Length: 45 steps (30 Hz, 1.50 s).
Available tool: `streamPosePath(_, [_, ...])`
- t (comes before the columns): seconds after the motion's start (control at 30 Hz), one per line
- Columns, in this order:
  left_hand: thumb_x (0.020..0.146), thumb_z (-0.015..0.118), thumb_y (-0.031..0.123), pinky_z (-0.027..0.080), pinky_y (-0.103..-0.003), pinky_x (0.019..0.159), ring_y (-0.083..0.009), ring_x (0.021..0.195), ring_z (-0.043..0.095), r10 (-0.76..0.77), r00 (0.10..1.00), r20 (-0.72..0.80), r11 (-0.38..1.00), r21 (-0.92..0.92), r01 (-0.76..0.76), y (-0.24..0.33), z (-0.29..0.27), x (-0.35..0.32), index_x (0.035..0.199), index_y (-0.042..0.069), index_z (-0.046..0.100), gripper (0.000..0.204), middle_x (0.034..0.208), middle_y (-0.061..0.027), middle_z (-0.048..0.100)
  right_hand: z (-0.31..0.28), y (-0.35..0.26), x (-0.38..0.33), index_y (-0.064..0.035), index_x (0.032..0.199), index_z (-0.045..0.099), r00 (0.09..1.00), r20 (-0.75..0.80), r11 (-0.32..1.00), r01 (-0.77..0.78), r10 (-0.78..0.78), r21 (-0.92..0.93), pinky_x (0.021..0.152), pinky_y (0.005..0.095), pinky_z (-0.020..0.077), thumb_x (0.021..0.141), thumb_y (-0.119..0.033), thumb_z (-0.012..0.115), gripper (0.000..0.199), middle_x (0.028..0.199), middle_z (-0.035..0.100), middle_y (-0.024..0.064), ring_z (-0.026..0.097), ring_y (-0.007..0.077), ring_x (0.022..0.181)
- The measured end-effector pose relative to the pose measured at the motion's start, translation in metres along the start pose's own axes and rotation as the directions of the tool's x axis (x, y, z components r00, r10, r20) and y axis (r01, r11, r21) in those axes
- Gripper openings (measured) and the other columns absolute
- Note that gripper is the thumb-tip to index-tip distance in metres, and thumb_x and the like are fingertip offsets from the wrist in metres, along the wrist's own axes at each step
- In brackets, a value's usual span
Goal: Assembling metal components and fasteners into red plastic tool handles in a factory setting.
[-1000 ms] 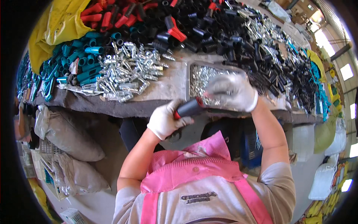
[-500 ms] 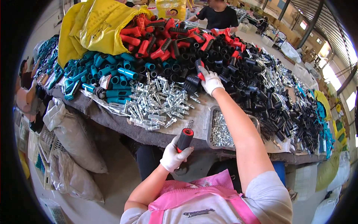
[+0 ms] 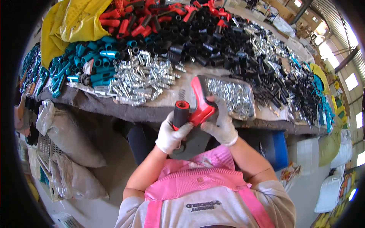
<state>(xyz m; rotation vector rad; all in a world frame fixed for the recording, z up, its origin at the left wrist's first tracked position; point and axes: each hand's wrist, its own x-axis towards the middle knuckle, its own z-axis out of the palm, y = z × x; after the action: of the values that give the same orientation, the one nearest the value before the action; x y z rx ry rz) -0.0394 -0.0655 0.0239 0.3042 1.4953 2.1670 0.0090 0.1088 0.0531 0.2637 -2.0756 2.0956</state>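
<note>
Brightly lit by daylight, glaring white at windows (image 3: 351,81) between two and three o'clock, shadowed beneath the surface (image 3: 144,113), curved and blackened toward the edges.

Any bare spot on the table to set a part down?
Best: the light sheet between the silver metal parts and the tray, just beyond the left hand. A narrower strip lies right of the tray, before the dark springs. Crowded: teal parts at left, black sleeves behind the tray.

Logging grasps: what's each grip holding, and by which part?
Left grip: black plastic-looking cylinder with red ends, held around its lower end. Right grip: angled red-and-black handle, held near its bend.
</note>
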Motion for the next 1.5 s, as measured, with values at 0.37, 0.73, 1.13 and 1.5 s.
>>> streamPosePath(0.37, [0.073,0.074,0.008,0.048,-0.026,0.075,-0.0082,0.079,0.055,-0.142,0.951,0.273,0.925,0.38,0.029,-0.012,-0.026,-0.057,0.11,0.004,0.055,0.042,0.086,-0.0004,0.06,-0.077,-0.063,-0.019,-0.006,0.079,0.062,0.947,0.246,0.762,0.0,0.209,-0.648,0.061,0.0296,0.0475,0.061,-0.02,0.079,0.028,0.071,0.063,0.0077,0.061,0.0185,0.064])
streamPosePath(0.73, [0.076,0.073,0.013,0.047,-0.026,0.077,-0.0101,0.083,0.056,-0.532,0.612,0.586,0.83,0.505,0.238,-0.054,-0.02,-0.074,0.105,0.003,0.057,0.035,0.089,-0.0009,0.062,-0.053,-0.022,-0.056,-0.0087,0.08,0.059,0.648,0.739,0.653,0.481,0.186,-0.586,0.069,0.0363,0.0484,0.061,-0.02,0.071,0.026,0.081,0.06,0.0067,0.06,0.0272,0.081])
streamPosePath(1.13, [0.079,0.067,0.014,0.046,-0.027,0.073,-0.0092,0.074,0.055,-0.578,0.577,0.578,0.811,0.484,0.328,-0.089,-0.022,-0.074,0.103,0.004,0.056,0.028,0.076,0.0005,0.059,-0.052,-0.004,-0.058,-0.0128,0.077,0.058,0.608,0.786,0.469,0.665,0.113,-0.581,0.084,0.037,0.0466,0.06,-0.018,0.065,0.019,0.071,0.053,-0.0001,0.055,0.0204,0.073])
streamPosePath(1.5, [0.069,0.069,0.022,0.049,-0.041,0.063,-0.0326,0.072,0.062,-0.034,0.975,0.221,0.306,0.931,-0.201,-0.035,-0.025,-0.046,0.101,0.015,0.056,0.035,0.076,-0.0139,0.063,-0.028,-0.018,-0.058,-0.0016,0.114,0.056,1.0,0.02,0.992,0.0,-0.003,0.129,0.101,0.0341,0.0332,0.093,-0.024,0.043,0.033,0.124,0.051,0.0122,0.052,0.0216,0.111])
